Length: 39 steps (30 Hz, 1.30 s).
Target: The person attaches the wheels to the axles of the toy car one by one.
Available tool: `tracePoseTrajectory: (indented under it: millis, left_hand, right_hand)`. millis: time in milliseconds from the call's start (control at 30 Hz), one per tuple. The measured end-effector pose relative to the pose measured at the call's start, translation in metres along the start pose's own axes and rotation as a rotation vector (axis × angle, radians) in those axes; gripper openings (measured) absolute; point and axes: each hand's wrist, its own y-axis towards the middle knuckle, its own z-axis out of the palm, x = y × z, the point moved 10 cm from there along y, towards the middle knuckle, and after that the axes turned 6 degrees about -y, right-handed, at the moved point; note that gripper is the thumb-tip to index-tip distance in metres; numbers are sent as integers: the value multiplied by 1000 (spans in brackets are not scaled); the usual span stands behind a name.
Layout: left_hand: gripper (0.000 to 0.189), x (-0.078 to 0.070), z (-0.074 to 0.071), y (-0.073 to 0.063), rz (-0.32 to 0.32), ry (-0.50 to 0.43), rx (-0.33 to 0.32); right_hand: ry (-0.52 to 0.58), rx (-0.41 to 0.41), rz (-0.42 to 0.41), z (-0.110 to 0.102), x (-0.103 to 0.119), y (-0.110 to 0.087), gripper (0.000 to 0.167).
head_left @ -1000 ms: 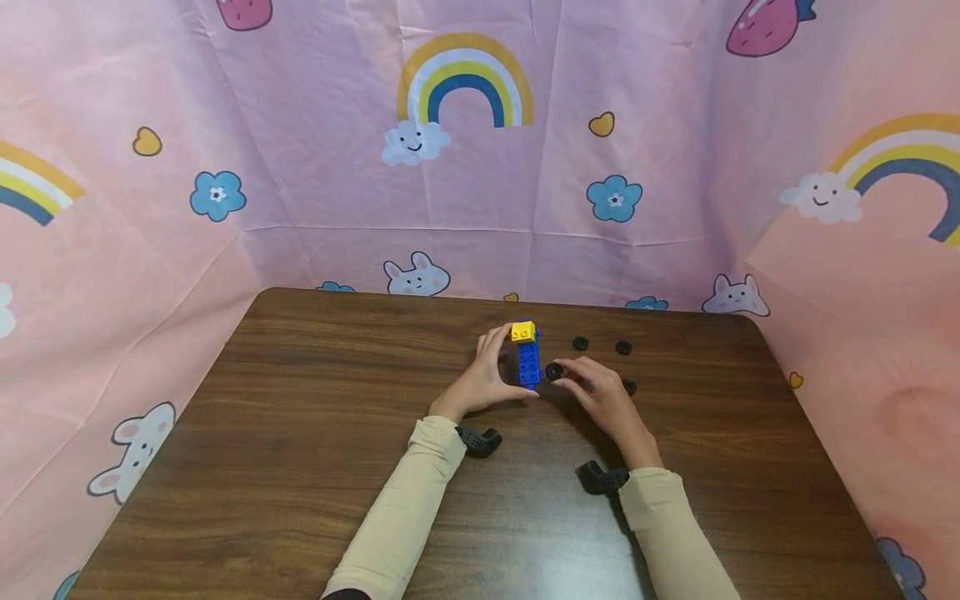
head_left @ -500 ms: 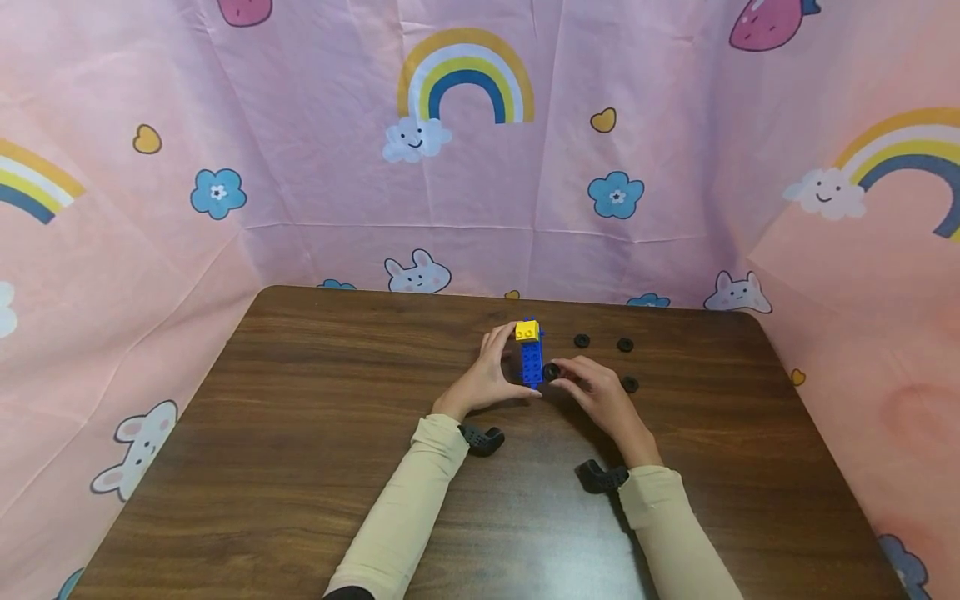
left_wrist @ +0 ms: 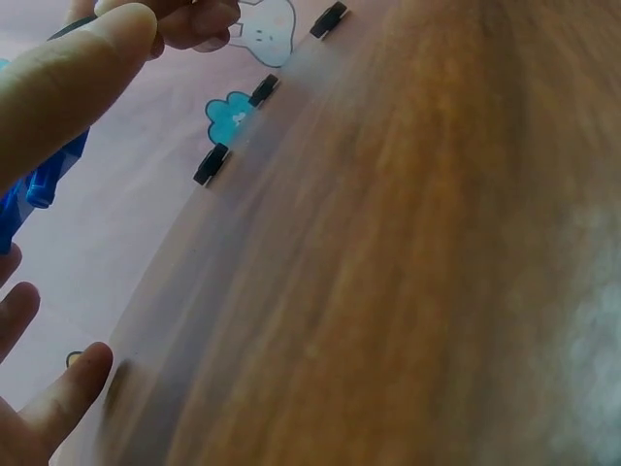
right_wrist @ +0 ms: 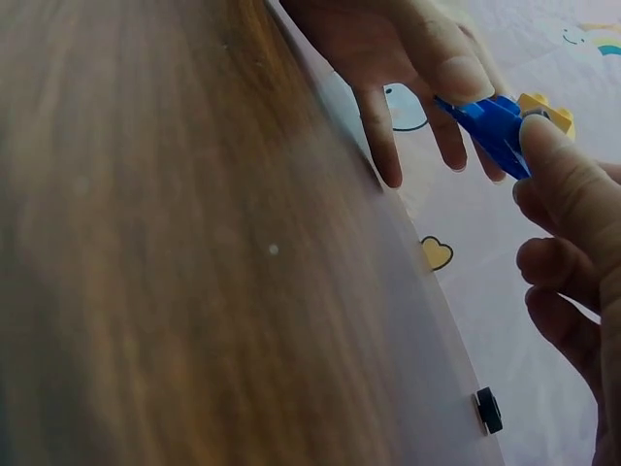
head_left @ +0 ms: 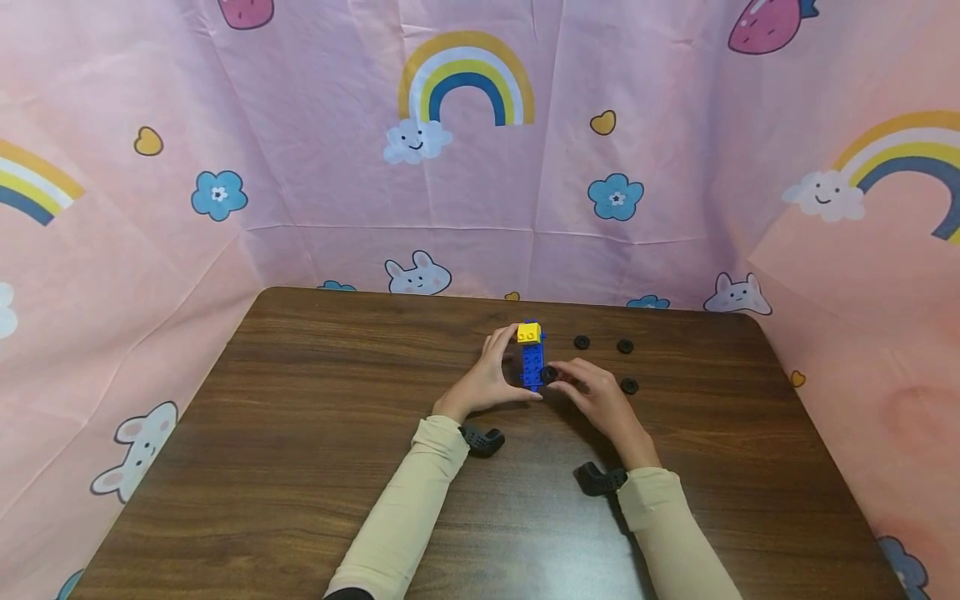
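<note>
My left hand [head_left: 483, 385] grips a blue toy brick car base [head_left: 532, 363] by its ends, thumb at the near end and fingers at the far end. A yellow brick [head_left: 528, 333] sits on its far end. In the right wrist view the blue base [right_wrist: 497, 131] shows raised above the table. My right hand [head_left: 600, 396] pinches a small black toy wheel [head_left: 550, 374] between thumb and fingers, against the right side of the base near its near end. Whether the wheel is seated on the axle I cannot tell; fingers cover most of it in the wrist views.
Three more black wheels lie on the brown wooden table [head_left: 300, 375] to the right: one wheel [head_left: 582, 342] behind, another wheel [head_left: 626, 346] farther right, and a third wheel [head_left: 629, 386] beside my right hand. A patterned pink cloth [head_left: 337, 192] hangs behind the table.
The right hand has brought the wheel leftward, from a small gap to against the blue base. The left hand and base have shifted slightly right.
</note>
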Motion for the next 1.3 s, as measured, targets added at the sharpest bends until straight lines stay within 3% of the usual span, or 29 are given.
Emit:
tracePoseTrajectory:
  millis: [300,533,733,1300]
  left_hand:
    - [122,-1,-1,-1,19,-19,-12]
    - [120,5,0,-4,-44,-61,1]
    - [123,7,-1,-4,-74,-75,17]
    - [123,4,11,-1,-87,-382,135]
  right_hand:
    - [18,-3,55,1,-5,-1,33]
    - [79,-5,144,4,-11,-4,30]
    - [128,-28,145,4,-13,-5,31]
    - [99,1,111,6,-7,-3,32]
